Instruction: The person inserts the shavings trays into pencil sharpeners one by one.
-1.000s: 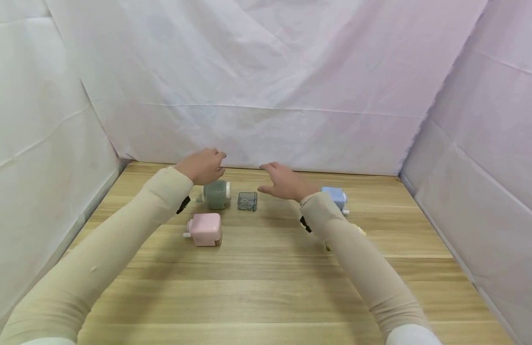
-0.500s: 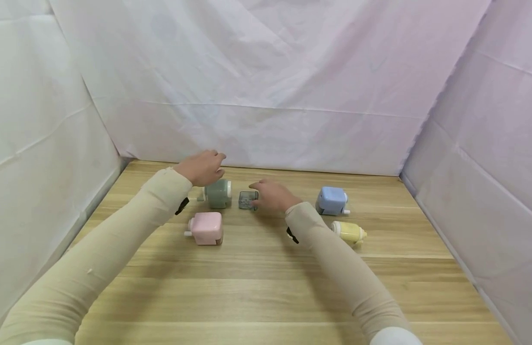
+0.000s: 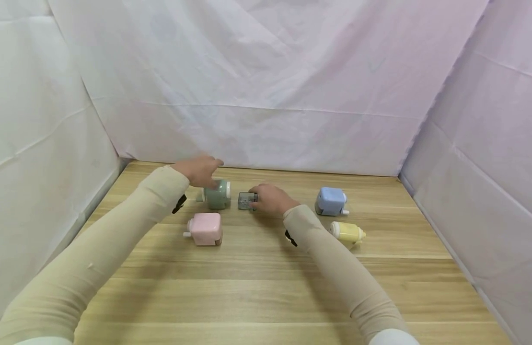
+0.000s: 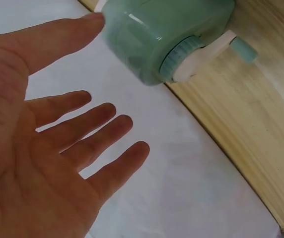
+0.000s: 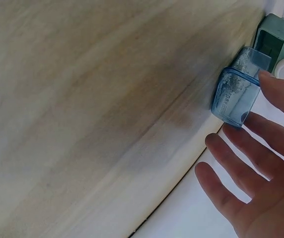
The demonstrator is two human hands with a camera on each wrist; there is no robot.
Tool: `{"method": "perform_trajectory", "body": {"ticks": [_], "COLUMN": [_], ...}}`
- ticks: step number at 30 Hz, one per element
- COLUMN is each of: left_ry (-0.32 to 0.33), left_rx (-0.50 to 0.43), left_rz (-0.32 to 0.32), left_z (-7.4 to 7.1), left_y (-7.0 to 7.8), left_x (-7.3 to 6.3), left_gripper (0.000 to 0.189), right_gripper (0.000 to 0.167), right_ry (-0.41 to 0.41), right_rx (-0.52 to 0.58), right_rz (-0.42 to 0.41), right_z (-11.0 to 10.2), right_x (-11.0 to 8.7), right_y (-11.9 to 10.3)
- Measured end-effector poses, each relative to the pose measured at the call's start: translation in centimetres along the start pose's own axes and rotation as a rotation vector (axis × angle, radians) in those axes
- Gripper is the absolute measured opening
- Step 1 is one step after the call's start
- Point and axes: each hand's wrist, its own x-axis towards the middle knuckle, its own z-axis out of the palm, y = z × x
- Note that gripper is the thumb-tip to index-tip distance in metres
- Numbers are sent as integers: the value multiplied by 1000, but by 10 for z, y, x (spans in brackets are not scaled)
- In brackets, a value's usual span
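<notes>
Over the green hand-crank pencil sharpener (image 3: 215, 196) hovers my left hand (image 3: 199, 171), its fingers spread and holding nothing. The left wrist view shows the thumb tip right at the edge of the green body, with the crank handle (image 4: 244, 49) pointing away. My right hand (image 3: 273, 199) pinches the right end of a clear blue-grey shavings drawer (image 3: 245, 201) between thumb and index finger. Grey shavings lie inside the drawer. In the right wrist view the other fingers (image 5: 236, 166) extend loosely, and the sharpener's open slot (image 5: 269, 45) shows just behind the drawer.
A pink crank sharpener (image 3: 206, 229) stands in front of the green one. On the right are a blue sharpener (image 3: 330, 201) and a yellow one (image 3: 349, 232), the yellow close beside the right forearm. White cloth (image 3: 266, 129) hangs behind the wooden table (image 3: 248, 297).
My right hand has come left and down from beside the blue sharpener to the drawer and taken hold of its end. The left hand has lowered slightly, thumb spread toward the green sharpener.
</notes>
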Motion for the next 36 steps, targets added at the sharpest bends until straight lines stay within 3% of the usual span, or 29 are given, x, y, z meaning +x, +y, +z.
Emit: {"method": "perform_trajectory", "body": {"ticks": [5,13,21,28,36], "left_ry": [-32,37,102,103,129], "left_rx": [39,67,18,-27,-31], "left_rz": [8,37,66,10,39], "left_z": [14,27,28,32,34], "left_y": [-4,-9,-8,-5,-7], "left_x": [5,9,1,0,4], "left_gripper": [74,36,31,35,35], "right_gripper": [54,54,55,53,52], "right_ry": [1,7,6,-4,15], "right_rx": [23,58,88,81,59], "right_rz": [0,6,22,28,20], "right_z": [0,1,1,-1,0], "right_x": [1,1,0,2,15], "right_y": [-2,-4,-6,-13,-24]}}
